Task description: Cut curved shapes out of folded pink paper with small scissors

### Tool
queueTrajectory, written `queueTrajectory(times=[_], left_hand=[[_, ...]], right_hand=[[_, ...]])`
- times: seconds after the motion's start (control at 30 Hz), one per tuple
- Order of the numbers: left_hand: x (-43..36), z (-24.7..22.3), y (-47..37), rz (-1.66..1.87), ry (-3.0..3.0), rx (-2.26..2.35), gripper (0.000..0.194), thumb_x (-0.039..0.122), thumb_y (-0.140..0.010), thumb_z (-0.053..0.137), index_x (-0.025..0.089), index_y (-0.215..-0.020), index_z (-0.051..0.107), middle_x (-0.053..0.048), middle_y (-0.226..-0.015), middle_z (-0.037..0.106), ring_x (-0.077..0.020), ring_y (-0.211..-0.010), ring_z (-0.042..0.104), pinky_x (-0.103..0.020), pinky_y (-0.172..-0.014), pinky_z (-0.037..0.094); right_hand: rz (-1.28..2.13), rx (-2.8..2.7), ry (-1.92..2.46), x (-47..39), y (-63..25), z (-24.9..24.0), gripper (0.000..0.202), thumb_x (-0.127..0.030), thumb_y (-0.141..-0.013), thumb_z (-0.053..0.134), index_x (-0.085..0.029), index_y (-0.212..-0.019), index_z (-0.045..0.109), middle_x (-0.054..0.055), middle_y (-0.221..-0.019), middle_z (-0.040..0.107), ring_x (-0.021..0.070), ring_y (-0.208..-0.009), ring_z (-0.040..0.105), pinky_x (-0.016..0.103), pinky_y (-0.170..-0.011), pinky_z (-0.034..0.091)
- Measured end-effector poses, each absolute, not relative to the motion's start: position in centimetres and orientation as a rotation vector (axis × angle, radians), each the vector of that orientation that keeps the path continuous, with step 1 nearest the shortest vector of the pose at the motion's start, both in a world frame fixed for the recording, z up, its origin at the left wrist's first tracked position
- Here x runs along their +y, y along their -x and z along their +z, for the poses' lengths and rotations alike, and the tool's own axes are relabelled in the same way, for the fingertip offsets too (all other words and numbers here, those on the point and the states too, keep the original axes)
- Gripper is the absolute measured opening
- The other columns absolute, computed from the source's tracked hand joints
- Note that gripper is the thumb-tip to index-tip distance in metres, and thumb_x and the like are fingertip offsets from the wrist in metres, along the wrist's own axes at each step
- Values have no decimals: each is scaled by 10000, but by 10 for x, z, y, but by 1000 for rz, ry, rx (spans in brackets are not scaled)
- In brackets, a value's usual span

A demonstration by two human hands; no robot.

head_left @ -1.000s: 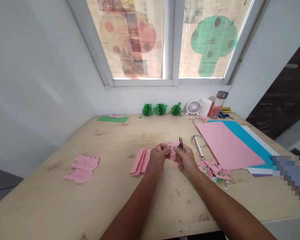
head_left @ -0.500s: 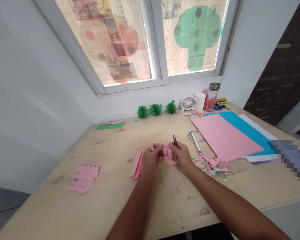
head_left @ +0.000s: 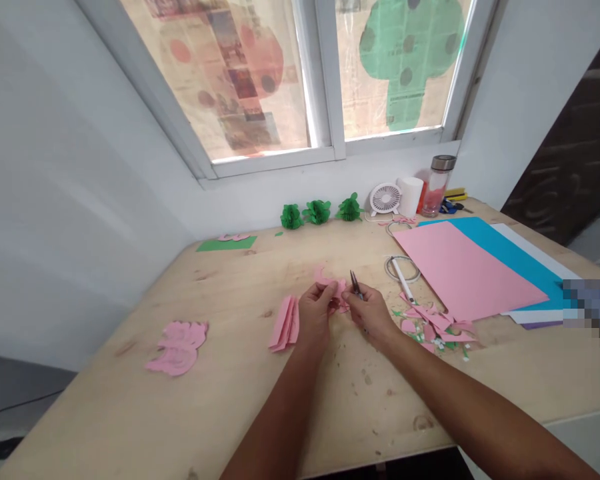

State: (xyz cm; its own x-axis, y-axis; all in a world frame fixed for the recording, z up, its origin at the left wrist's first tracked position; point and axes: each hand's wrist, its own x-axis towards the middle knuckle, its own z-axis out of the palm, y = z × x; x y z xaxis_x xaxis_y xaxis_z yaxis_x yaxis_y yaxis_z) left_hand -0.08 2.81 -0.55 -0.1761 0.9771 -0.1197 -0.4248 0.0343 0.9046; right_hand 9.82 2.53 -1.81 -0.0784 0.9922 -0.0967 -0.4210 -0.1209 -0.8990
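My left hand (head_left: 316,308) is closed on a curly cut piece of pink paper (head_left: 334,288) over the middle of the table. Close beside it, my right hand (head_left: 370,310) holds a pair of scissors (head_left: 355,283), blades pointing up and away from me; its fingertips also touch the pink piece. The scissors' handles are mostly hidden in the palm. Just left of my left hand lies a folded pink paper strip (head_left: 284,325). Further left rests a small pile of pink cut-out shapes (head_left: 179,347).
Pink, green and white paper scraps (head_left: 437,327) lie right of my hands, below a white pen (head_left: 403,280). Pink sheets (head_left: 463,270) and blue sheets (head_left: 505,250) cover the right side. Along the wall stand green paper ornaments (head_left: 317,212), a small fan (head_left: 385,199) and a glass bottle (head_left: 437,187).
The pink piece has turned in my fingers, and a curled end now sticks up above my left hand. The scissors stay in my right hand. The whole view has shifted slightly.
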Motion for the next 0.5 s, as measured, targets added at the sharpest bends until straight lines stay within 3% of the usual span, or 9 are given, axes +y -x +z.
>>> queueTrajectory(times=[0.17,0.5], left_hand=[[26,-11,-4,1425,-896,1039,225,332,-617,685,134,-622,579,27,-549,513,-65,-502,447,-201,-520,369],[28,-1,-3,1508,-819,1051,171,287,-616,659,137,-610,577,23,-537,529,-78,-492,478,-216,-526,401]], right_hand=[[1499,-748,866,26,-101,-16,242,-305,-634,697,-167,-706,512,-132,-362,327,17,-289,198,168,-311,106],[1502,-898,902,23,-100,-17,234,-317,-655,696,-164,-688,522,-117,-382,335,21,-304,205,177,-317,118]])
